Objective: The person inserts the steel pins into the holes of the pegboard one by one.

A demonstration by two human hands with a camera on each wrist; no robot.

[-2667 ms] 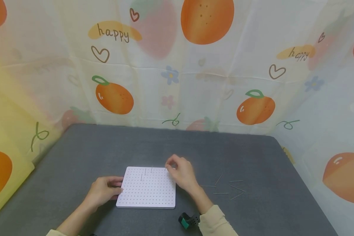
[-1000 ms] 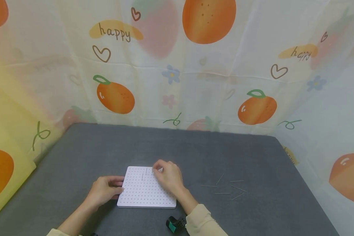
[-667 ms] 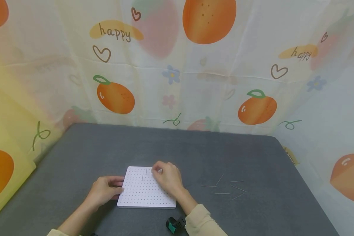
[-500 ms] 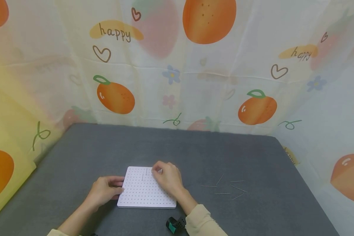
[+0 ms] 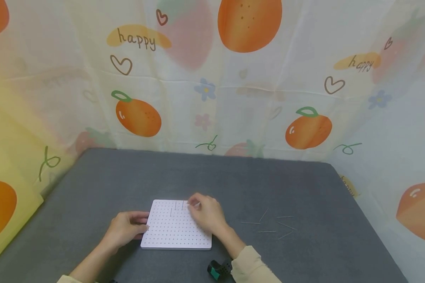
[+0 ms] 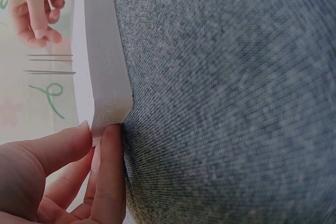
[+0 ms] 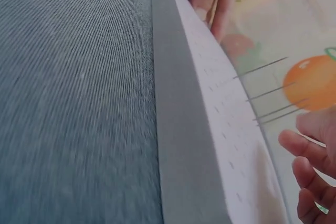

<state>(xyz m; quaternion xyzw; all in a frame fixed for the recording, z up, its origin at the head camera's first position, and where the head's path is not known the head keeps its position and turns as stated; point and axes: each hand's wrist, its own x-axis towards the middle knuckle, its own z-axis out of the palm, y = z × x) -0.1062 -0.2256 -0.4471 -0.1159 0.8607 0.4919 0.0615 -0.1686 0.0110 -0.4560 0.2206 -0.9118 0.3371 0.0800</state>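
A white perforated foam board (image 5: 177, 232) lies on the grey table (image 5: 233, 181). Several thin metal pins (image 5: 176, 205) stand upright along its far edge. My left hand (image 5: 129, 228) pinches the board's left edge, thumb on top and fingers on the side, which the left wrist view shows close up at the left hand (image 6: 89, 171). My right hand (image 5: 203, 212) hovers over the board's far right part, just right of the pins. Its fingers are loosely curled with nothing seen between them. In the right wrist view the right hand (image 7: 312, 161) is apart from the pins (image 7: 262, 66).
Several loose pins (image 5: 270, 225) lie scattered on the table to the right of the board. A fruit-print curtain (image 5: 212, 78) closes off the back and both sides. A black and green wrist device (image 5: 219, 270) sits on my right forearm.
My right hand moved left along the far edge with a pin, then drew back right. One more pin now stands by the others. The left hand and board stayed put.
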